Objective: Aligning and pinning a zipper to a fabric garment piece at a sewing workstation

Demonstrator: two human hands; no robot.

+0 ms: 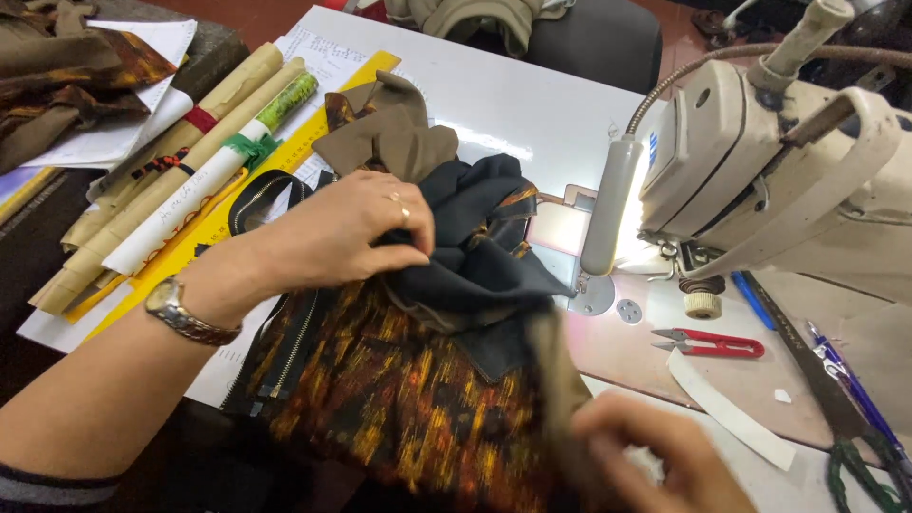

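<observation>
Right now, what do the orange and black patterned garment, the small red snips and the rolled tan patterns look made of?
The orange and black patterned garment looks like soft woven cloth, since it folds and bunches. The small red snips seem to have plastic handles and bare metal blades. The rolled tan patterns look like matte kraft paper, tied with bands.

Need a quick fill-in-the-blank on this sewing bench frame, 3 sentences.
1. The left hand pinches the dark navy fabric and wears a ring and a ____ on its wrist.
2. The small thread snips on the table have ____ handles.
3. The rolled paper patterns lie on a long ____ ruler.

Missing: watch; red; yellow
</observation>
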